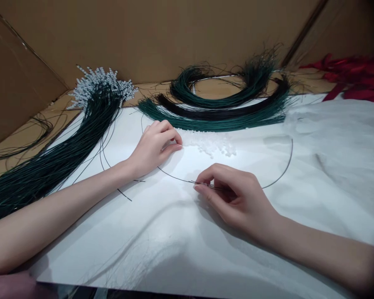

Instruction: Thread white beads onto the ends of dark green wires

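Observation:
My right hand [237, 199] rests on the white sheet [180, 232], thumb and forefinger pinched on a thin dark wire [283, 168] that curves away to the right and back. My left hand [156, 145] lies just left of a small heap of clear white beads [212, 144], its fingertips pressed together at the heap's edge; whether a bead is between them I cannot make out. The wire's other end runs towards the left hand.
A thick bundle of green wires tipped with white beads [90, 108] lies at the left. Coiled green and black wires [224, 104] lie at the back. Cardboard walls [143, 37] enclose the area. Red material [355, 77] lies at the far right.

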Tool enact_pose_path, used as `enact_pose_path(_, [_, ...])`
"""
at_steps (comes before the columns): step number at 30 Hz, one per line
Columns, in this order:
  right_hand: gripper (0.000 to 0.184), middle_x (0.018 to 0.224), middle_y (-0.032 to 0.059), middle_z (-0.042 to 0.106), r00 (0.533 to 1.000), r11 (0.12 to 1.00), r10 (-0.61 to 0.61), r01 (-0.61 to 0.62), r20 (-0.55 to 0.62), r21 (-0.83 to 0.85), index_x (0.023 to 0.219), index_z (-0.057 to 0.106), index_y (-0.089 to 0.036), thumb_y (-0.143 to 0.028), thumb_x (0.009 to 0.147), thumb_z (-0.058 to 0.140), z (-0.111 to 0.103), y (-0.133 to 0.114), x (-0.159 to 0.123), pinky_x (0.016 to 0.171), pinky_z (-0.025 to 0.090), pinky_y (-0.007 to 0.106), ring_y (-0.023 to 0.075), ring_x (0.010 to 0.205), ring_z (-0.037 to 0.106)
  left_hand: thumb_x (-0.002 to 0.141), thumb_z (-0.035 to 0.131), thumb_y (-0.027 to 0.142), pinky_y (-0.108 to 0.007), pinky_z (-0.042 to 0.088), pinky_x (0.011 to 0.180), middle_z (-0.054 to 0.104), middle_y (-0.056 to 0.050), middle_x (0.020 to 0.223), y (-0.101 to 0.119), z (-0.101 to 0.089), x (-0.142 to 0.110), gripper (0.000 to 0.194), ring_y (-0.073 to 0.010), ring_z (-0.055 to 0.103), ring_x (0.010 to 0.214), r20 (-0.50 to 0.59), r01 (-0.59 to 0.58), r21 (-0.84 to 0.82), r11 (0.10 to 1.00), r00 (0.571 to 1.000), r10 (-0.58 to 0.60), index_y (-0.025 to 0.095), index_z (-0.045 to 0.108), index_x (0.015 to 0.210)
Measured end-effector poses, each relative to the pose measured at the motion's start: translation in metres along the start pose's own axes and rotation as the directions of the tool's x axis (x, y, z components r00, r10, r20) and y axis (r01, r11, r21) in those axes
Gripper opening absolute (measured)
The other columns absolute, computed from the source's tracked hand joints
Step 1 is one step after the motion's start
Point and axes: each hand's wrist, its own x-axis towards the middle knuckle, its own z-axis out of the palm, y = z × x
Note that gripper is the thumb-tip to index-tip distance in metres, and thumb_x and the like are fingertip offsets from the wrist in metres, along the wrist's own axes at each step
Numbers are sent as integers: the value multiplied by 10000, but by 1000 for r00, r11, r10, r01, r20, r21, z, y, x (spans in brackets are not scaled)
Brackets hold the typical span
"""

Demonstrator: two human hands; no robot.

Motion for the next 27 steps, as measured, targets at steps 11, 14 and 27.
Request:
enact_pose_path(11, [109,630,-49,485,999,999,28,-27,-37,20,812,629,-153,-76,870,577,-2,-2,1,464,321,206,57,501,372,876,680,165,-192,477,675,671,-15,818,49,-15,-20,29,-101,614,746,242,291,-786,545,957,-161,138,676,866])
enact_pose_path(14, [115,640,-46,500,998,999,34,-32,-51,41,807,629,-155,-74,868,575,-2,-2,1,455,317,206,57,500,372,884,675,161,-170,500,711,689,-20,828,54,-13,-24,40,-90,634,766,310,354,-837,417,935,-170,137,705,872])
enact_pose_path(27, [145,629,-34,530,997,1000,5,-3,-82,31,756,639,-162,-59,848,593,-3,-4,2,457,314,230,69,506,390,871,704,133,-137,521,737,686,-16,846,53,-8,-29,31,-69,648,785,312,330,-905,268,944,-110,148,709,898])
